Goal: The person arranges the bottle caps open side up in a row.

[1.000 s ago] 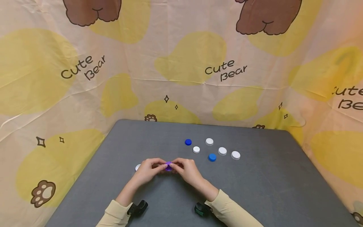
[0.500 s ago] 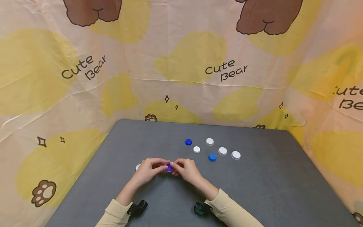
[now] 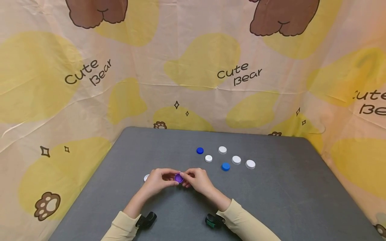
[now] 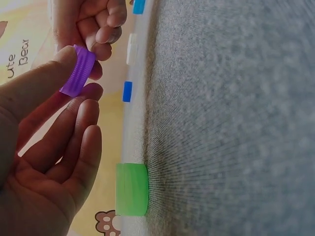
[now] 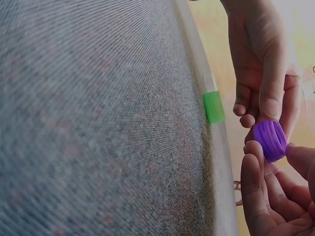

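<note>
A purple ribbed bottle cap [image 3: 179,178] is held up between both hands, its hollow side turned toward the head camera. My left hand [image 3: 157,181] pinches it, thumb on the near side, as the left wrist view shows. From the other side my right hand [image 3: 197,181] grips its rim, with the thumb [image 5: 300,156] at the edge of the opening. Just beyond the left hand's knuckles peeks a white cap [image 3: 146,177], partly hidden. A green cap [image 4: 132,189] stands on the table in both wrist views; in the head view the hands hide it.
On the grey table [image 3: 271,201], beyond the right hand, lie several white caps [image 3: 236,160], a dark blue cap [image 3: 200,150] and a lighter blue cap [image 3: 225,166]. A printed bear cloth [image 3: 193,67] hangs behind the table's far edge.
The purple cap has turned from nearly edge-on to showing its round hollow side. Fingers have shifted slightly on it; both arms stay almost in place.
</note>
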`<state>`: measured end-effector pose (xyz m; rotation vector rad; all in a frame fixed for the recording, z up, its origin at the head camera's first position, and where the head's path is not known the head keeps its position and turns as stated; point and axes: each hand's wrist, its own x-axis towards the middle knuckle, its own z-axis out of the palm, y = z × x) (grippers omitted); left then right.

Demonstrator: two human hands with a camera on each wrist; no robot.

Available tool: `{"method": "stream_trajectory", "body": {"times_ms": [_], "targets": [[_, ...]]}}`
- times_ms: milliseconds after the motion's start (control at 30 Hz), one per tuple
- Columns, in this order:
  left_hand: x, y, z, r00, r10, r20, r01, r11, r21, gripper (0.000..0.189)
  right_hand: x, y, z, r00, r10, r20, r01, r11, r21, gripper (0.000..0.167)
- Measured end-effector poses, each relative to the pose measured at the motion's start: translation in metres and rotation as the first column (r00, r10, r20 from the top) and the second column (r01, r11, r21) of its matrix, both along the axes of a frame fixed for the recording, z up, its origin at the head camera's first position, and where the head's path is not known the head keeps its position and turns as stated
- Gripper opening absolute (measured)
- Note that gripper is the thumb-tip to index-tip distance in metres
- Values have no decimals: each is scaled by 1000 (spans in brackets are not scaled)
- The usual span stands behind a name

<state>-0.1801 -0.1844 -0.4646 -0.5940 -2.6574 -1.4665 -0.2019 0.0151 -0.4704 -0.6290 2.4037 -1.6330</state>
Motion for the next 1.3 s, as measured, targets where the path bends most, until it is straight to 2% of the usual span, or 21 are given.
{"method": "stream_trajectory", "body": {"times_ms": [167, 400, 667, 967, 1300], "targets": [[-1, 0, -2, 1000, 1, -19, -1, 1000, -12, 31, -1, -1, -1, 1000, 0, 16, 0, 1000, -16, 25], [-2, -4, -5, 998, 42, -56, -44, 999, -32, 30, -2, -1, -3, 999, 44, 0, -44, 999, -14, 24], [-5, -9, -3, 997, 63, -48, -66, 996, -55, 29, -4, 0, -2, 989, 97, -108, -86, 992, 96, 28], [-9, -14, -4, 999, 48, -3, -48, 998, -48, 26, -6, -5, -2, 968, 88, -236, -41, 979, 199, 26], [-18, -19, -4, 999, 31, 20, -29, 997, -78, 23, -11, -11, -1, 967, 82, -243, -33, 980, 197, 25]]}}
